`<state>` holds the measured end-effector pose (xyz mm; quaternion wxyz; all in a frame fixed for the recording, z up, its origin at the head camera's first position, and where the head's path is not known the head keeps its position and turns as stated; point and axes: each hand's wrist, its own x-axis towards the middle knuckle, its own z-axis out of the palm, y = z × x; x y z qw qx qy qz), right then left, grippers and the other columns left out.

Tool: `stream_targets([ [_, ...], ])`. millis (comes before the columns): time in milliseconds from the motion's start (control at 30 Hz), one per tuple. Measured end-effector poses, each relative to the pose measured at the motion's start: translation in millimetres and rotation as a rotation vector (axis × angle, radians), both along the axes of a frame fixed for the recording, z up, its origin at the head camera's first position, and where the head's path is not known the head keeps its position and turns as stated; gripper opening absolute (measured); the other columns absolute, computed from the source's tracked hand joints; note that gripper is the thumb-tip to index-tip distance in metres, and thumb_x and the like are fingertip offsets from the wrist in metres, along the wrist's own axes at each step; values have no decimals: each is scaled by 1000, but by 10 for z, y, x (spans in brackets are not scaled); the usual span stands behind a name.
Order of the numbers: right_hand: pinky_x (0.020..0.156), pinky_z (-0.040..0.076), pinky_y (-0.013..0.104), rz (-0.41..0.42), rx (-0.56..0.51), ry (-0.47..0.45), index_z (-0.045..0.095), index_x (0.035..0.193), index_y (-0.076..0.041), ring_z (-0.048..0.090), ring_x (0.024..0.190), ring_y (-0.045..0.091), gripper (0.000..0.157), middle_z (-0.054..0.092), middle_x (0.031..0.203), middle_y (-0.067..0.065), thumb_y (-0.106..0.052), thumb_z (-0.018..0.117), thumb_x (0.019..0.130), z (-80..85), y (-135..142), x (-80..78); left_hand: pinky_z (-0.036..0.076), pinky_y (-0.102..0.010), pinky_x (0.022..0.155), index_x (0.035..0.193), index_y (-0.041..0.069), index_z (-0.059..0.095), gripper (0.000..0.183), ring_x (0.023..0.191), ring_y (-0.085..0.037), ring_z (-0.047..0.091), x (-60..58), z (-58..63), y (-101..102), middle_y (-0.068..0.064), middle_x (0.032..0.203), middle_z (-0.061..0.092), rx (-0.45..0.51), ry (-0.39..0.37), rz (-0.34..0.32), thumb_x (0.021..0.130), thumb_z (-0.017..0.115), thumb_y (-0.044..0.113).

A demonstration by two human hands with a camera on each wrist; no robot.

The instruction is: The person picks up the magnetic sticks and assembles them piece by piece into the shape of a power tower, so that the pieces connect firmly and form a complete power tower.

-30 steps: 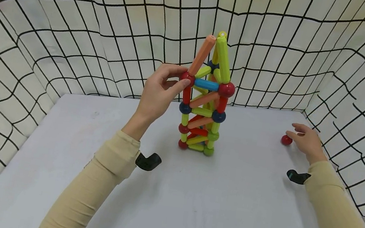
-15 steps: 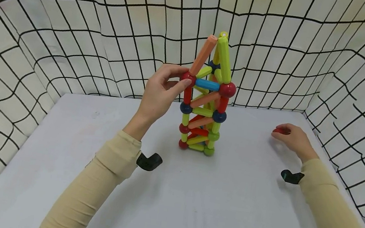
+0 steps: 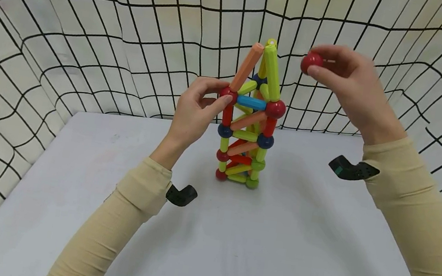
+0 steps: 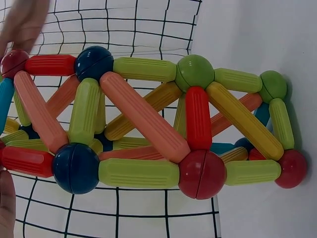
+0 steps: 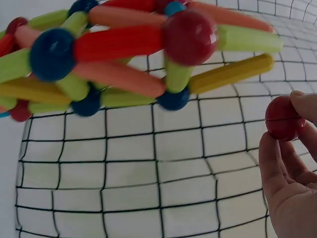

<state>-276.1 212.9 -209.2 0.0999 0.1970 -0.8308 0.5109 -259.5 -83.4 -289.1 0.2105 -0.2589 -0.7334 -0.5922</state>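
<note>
A tower of coloured rods and balls (image 3: 245,136) stands upright on the white table. Three rods lean together at its top: an orange rod (image 3: 247,67), a green rod (image 3: 271,72) and a yellow one partly hidden behind. My left hand (image 3: 192,115) pinches the red corner ball (image 3: 225,92) at the foot of the orange rod. To the right of the tower top, my right hand (image 3: 353,83) holds a loose red ball (image 3: 311,63) in the air between thumb and fingers. In the right wrist view that red ball (image 5: 284,118) is apart from the rod ends.
White cloth walls with black netting (image 3: 152,53) enclose the back and sides of the white table (image 3: 222,251). A black wrist-worn device (image 3: 181,195) sits at the left cuff, another black device (image 3: 352,169) at the right cuff.
My right hand has picked the loose red ball off the table and carried it up and left, close to the tower top. The left hand stays on its corner ball.
</note>
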Motion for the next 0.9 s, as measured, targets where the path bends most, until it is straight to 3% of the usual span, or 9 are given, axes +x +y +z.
stream_targets([
  [100, 105, 39, 30, 38, -22, 66, 54, 138, -19, 53, 116, 19, 43, 54, 132, 6, -22, 63, 96, 258, -203, 41, 52, -29, 91, 121, -1, 62, 30, 109, -16, 58, -3, -3, -2, -9, 117, 56, 2, -2, 3, 94, 65, 9],
  [233, 104, 41, 28, 78, -41, 105, 55, 136, -17, 52, 117, 21, 41, 54, 132, 6, -19, 63, 96, 424, -397, 38, 52, -29, 91, 121, -1, 62, 29, 110, -16, 58, -1, -8, -2, -9, 117, 56, 7, -9, 3, 94, 65, 9],
  [533, 106, 40, 29, 155, -13, 117, 59, 134, -13, 57, 113, 21, 38, 62, 122, 8, -18, 61, 97, 473, -556, -17, 53, -29, 90, 120, -2, 62, 29, 108, -17, 58, -5, 2, 17, -10, 116, 56, 18, -8, -13, 94, 65, 8],
  [700, 105, 41, 28, 147, 37, 115, 58, 136, -14, 57, 114, 20, 40, 62, 124, 7, -20, 62, 97, 511, -584, -8, 51, -29, 91, 125, 1, 60, 32, 110, -15, 57, -13, 18, 43, -9, 119, 57, 17, -11, 6, 95, 64, 11],
  [900, 102, 43, 28, 139, 116, 134, 57, 137, -14, 55, 113, 19, 40, 60, 127, 6, -21, 62, 97, 553, -641, -6, 50, -30, 91, 127, 3, 60, 34, 108, -16, 58, -14, 126, 136, -9, 119, 62, 27, 25, 25, 95, 65, 13],
])
